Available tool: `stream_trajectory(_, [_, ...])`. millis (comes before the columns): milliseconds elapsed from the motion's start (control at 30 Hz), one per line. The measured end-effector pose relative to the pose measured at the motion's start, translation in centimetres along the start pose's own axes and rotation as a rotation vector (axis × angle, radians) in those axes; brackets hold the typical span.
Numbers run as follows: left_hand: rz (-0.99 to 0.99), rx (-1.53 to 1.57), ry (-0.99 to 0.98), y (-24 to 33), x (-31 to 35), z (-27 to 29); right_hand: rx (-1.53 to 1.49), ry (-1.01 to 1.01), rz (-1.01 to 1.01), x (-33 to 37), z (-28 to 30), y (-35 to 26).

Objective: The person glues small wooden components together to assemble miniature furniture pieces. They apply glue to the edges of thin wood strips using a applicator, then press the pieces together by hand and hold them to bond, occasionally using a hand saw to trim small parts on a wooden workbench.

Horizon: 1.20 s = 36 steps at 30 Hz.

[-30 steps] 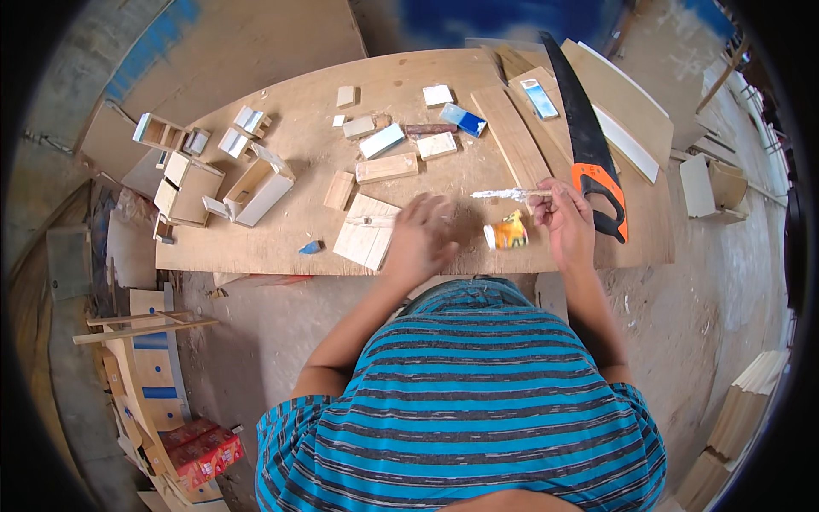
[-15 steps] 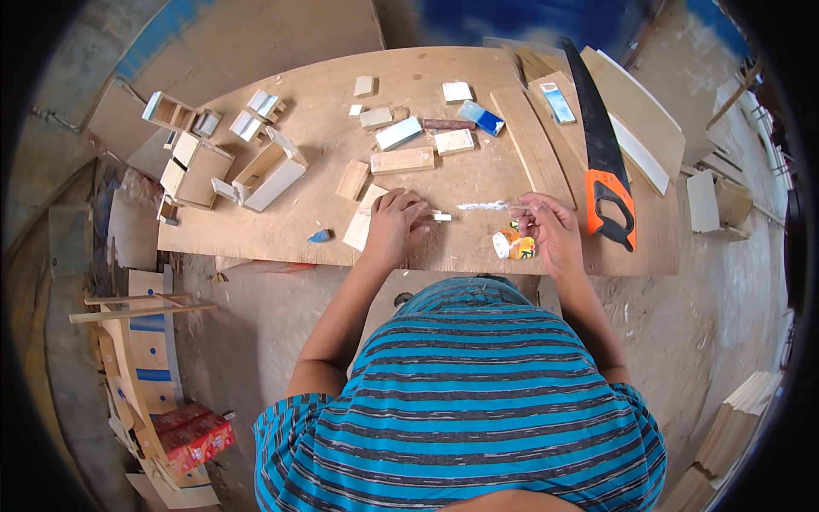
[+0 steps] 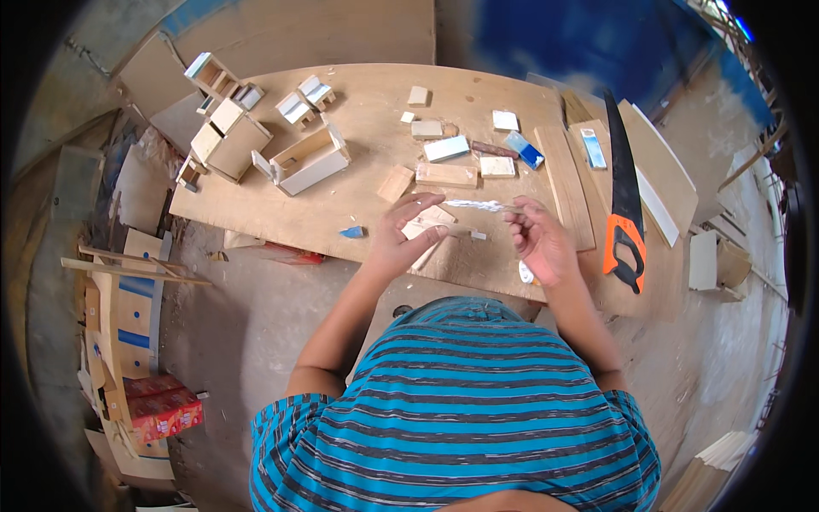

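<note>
My right hand (image 3: 543, 243) pinches a thin stick (image 3: 473, 205) coated in white paste, held level above the table. My left hand (image 3: 403, 241) is open, thumb and fingers apart, its fingertips close to the stick's coated tip; I cannot tell if they touch. Below and beside the left hand lies a pale wooden block (image 3: 432, 218), partly covered by the hand. A small strip with a white end (image 3: 479, 235) extends to the right of it. Mostly hidden by my right hand is a small white-and-yellow container (image 3: 526, 272) near the table's front edge.
An orange-handled saw (image 3: 625, 247) lies to the right, beside a long plank (image 3: 563, 188). Loose wood blocks (image 3: 446, 175) and a blue-and-white block (image 3: 524, 150) sit beyond my hands. Miniature wooden furniture (image 3: 307, 160) stands at left. A blue scrap (image 3: 351, 231) lies near the front edge.
My left hand has lifted off the wooden block and opened toward the stick's tip. The stick in my right hand stays level. The whole view has shifted and turned slightly.
</note>
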<state>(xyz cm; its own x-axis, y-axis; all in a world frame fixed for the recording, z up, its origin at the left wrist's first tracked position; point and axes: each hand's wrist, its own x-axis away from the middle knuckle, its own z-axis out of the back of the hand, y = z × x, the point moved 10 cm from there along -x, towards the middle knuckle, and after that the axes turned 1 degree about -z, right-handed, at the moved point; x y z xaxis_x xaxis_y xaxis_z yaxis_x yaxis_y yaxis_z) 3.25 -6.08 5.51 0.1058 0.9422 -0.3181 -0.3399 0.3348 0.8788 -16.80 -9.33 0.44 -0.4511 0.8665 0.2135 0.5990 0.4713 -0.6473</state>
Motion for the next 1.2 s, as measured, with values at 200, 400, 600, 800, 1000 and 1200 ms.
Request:
stream_trajectory(200, [0.057, 0.373, 0.066, -3.0, 1.8, 0.4, -0.13, -0.035, -0.167, -2.1, -5.2, 6.6])
stream_trajectory(400, [0.137, 0.509, 0.08, -4.2, 4.4, 3.3, -0.116, -0.038, -0.205, -2.7, -8.3, 10.7])
stream_trajectory(600, [0.15, 0.326, 0.072, -5.9, 5.7, 8.3, -0.088, -0.073, -0.116, -2.9, -9.1, 12.2])
stream_trajectory(800, [0.175, 0.566, 0.026, -6.9, 5.5, 6.9, 0.001, -0.063, -0.1, -3.4, -10.9, 13.9])
stream_trajectory(1000, [0.222, 0.712, 0.031, -6.7, 4.2, 5.9, -0.002, -0.039, -0.175, -5.6, -11.3, 14.5])
stream_trajectory(1200, [0.392, 0.862, 0.154, -8.2, 3.0, 6.0, -0.005, -0.061, -0.151, -7.8, -12.1, 13.7])
